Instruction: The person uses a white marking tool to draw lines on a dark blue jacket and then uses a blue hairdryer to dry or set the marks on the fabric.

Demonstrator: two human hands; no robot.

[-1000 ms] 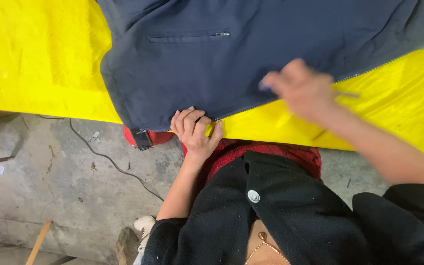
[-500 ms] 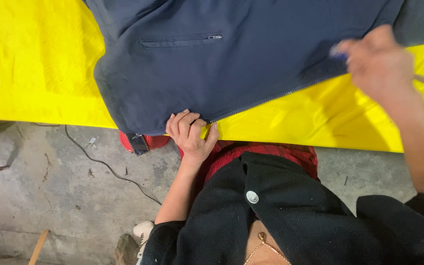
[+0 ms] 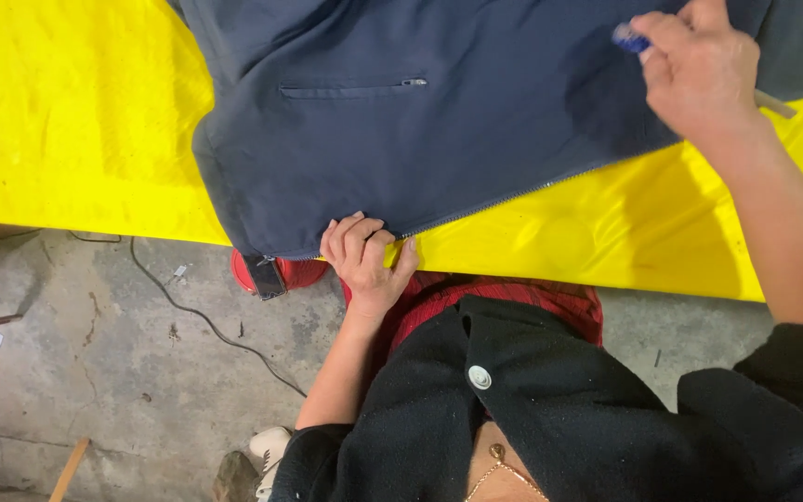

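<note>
Head view: navy zip jacket (image 3: 457,121) spread on yellow table cover (image 3: 76,121), hem over near edge. Left hand (image 3: 364,260) pinches zipper bottom (image 3: 401,237), unmoved. Right hand (image 3: 699,70), clenched on small blue slider (image 3: 629,37), has travelled up zipper line since earlier frames. Zipped pocket (image 3: 350,90) closed, contents unseen.

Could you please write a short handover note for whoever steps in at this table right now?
Left hand: fingers pinch the bottom hem of the navy jacket at the near edge of the yellow table cover, beside the lower end of the zipper.
Right hand: closed on a small blue thing over the jacket, up along the zipper line; what it is cannot be told.
Jacket lies flat, chest pocket zipper shut, one corner hanging off the edge.
Done: jacket spread and hem held.
Left: cannot tell how far the front zipper is closed.
</note>
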